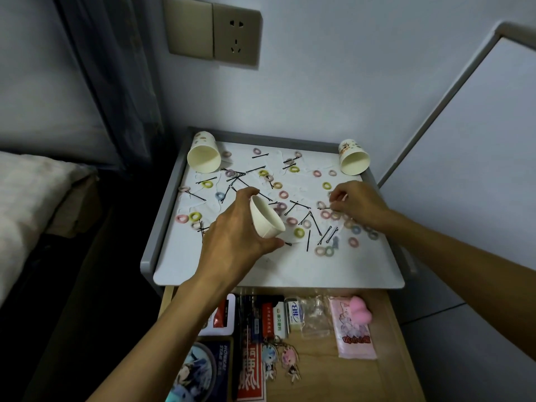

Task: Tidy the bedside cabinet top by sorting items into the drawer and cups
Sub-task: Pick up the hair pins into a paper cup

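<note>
My left hand (pixel 235 230) grips a white paper cup (pixel 265 217), tilted above the middle of the cabinet top (pixel 275 268). My right hand (pixel 358 203) reaches over the right side, its fingertips pinching at small hair ties there; what sits between them is too small to make out. Several pastel hair ties (pixel 298 232) and black bobby pins (pixel 308 240) lie scattered over the white top. One paper cup (pixel 204 158) lies on its side at the back left, another paper cup (pixel 353 160) at the back right. The wooden drawer (pixel 324 358) stands pulled out below the top.
The drawer holds keychains (pixel 281 362), a pink packet (pixel 353 329) with a pink sponge, small boxes and cards. A bed (pixel 32 195) lies to the left, a wall socket (pixel 236 34) above, a white panel (pixel 464 140) to the right.
</note>
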